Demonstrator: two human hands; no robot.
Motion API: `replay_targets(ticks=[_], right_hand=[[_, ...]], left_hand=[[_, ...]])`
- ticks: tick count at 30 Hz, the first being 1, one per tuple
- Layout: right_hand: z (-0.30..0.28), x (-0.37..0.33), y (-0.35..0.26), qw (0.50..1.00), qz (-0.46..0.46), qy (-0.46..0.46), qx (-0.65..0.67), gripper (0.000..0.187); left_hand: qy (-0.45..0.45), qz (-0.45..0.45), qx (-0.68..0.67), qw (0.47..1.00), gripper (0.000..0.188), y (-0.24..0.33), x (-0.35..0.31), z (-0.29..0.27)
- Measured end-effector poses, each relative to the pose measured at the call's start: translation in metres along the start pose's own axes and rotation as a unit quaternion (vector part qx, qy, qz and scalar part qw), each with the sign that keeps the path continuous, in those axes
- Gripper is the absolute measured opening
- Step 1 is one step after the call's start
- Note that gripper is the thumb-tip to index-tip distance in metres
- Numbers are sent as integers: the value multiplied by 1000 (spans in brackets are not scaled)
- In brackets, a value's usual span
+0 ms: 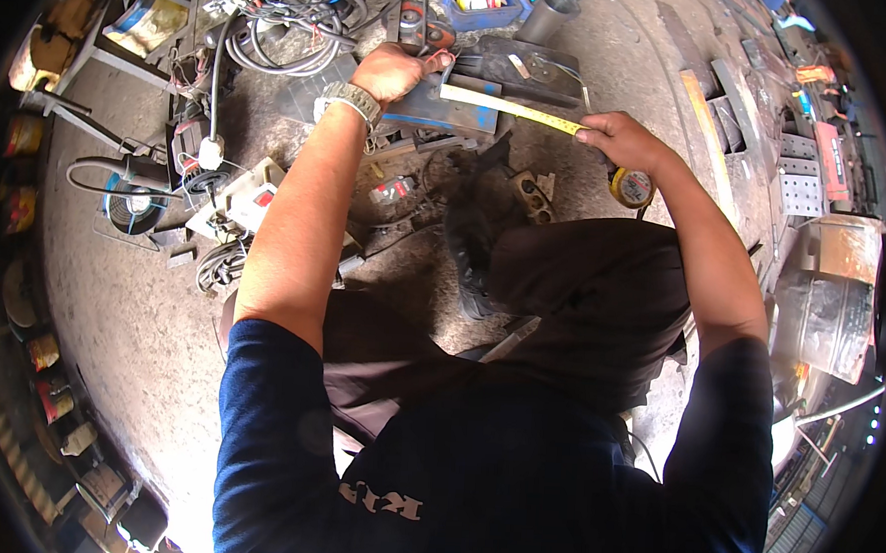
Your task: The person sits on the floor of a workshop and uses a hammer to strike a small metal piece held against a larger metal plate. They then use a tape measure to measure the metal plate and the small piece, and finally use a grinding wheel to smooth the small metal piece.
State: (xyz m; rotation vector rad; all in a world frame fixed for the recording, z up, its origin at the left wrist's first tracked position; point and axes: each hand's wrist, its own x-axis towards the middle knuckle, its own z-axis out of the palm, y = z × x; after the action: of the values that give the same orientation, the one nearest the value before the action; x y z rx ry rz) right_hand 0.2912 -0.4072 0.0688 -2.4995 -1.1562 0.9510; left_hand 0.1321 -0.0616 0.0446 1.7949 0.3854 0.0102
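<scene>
A yellow tape measure (515, 109) is stretched out from the edge of a dark metal plate (427, 110) with blue marks along it. My right hand (625, 143) pinches the blade, and the round yellow case (632, 187) hangs just below the fingers. Over the left part of the plate is my left hand (393, 74), with a watch on the wrist. Its fingers are closed near the free end of the blade, around something small and partly reddish that I cannot make out.
Coiled grey cables (295, 48) lie at the far left, and a blue crate (477, 13) stands at the back. Beyond the plate is an orange and black power tool (416, 25). A cable reel (134, 203) sits at left. Perforated metal (799, 175) and a dented can (827, 317) are at right.
</scene>
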Motion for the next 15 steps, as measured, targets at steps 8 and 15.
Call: replay_targets(ticks=[8,15], right_hand=[[2,2,0,1000,11,-2,3,33],[4,3,7,1000,-11,1,-9,31]], left_hand=[[-3,-36,22,999,43,-3,5,-1],[10,-5,16,1000,58,3,-1,1]])
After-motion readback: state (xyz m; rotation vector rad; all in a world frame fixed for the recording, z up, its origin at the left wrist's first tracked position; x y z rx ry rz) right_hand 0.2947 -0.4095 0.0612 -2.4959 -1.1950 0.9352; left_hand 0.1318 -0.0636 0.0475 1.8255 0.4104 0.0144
